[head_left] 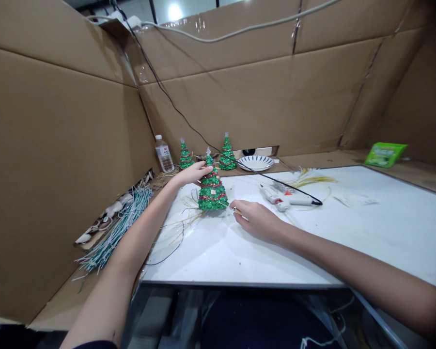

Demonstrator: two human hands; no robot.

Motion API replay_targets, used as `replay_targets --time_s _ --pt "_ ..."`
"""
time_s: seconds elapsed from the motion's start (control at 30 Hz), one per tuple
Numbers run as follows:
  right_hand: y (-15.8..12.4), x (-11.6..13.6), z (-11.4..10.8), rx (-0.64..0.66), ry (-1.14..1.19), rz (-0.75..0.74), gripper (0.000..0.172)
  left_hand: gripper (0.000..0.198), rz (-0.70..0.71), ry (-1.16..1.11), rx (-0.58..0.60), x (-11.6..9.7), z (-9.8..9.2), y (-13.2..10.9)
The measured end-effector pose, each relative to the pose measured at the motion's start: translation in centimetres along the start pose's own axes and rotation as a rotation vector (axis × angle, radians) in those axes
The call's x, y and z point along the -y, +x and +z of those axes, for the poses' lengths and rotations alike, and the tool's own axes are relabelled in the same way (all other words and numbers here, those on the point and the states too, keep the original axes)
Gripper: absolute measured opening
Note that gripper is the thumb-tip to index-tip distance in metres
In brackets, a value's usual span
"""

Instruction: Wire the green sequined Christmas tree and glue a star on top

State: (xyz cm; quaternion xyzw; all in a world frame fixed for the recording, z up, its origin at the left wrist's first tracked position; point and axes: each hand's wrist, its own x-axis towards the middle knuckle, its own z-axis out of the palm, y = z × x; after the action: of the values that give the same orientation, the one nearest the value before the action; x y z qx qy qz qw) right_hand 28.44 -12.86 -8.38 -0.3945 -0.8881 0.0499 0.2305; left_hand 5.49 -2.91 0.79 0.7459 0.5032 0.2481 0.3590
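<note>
A small green beaded Christmas tree with red garland and a pale star on top stands on the white tabletop. My left hand is closed on its upper part, fingers behind and thumb in front. At the tree's lower right edge, my right hand is closed in a pinch; something small and light shows at its fingertips, too small to name. Two similar trees stand behind: one at left, partly hidden by my left hand, and one at right.
A white glue gun with a black cord lies right of my hand. Behind are a striped plate, a water bottle and yellow wires. Bundled green and white wires lie left; a green packet sits far right. Cardboard walls enclose the table.
</note>
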Motion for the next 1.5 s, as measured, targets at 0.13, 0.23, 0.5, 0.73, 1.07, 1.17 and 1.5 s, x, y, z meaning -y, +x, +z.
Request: replay_targets --time_s 0.13,0.23,0.5,0.73,1.07,1.17,1.5 --pt "-0.02 0.06 -0.04 0.001 0.002 0.002 0.017 0.047 0.000 -0.002 -0.002 -0.01 0.02 -0.01" --pt "0.01 0.07 -0.08 0.002 0.003 0.004 0.018 0.046 0.004 0.000 -0.002 0.00 0.02 -0.01" --pt "-0.02 0.15 -0.18 0.001 0.001 0.000 0.016 0.047 0.010 0.008 0.000 0.17 -0.10 0.17" --pt "-0.03 0.16 -0.21 0.003 0.002 -0.006 0.015 0.047 0.012 0.012 0.006 0.18 -0.09 0.10" --pt "-0.06 0.06 -0.16 -0.004 0.001 -0.004 0.012 0.049 0.006 0.016 0.004 -0.06 -0.03 -0.03" --pt "-0.05 0.01 -0.14 -0.005 0.001 -0.004 0.011 0.049 0.009 0.011 0.004 0.03 -0.05 0.02" --pt "-0.08 0.11 -0.19 -0.001 0.000 -0.003 0.012 0.051 0.011 0.002 -0.006 0.12 -0.03 0.07"
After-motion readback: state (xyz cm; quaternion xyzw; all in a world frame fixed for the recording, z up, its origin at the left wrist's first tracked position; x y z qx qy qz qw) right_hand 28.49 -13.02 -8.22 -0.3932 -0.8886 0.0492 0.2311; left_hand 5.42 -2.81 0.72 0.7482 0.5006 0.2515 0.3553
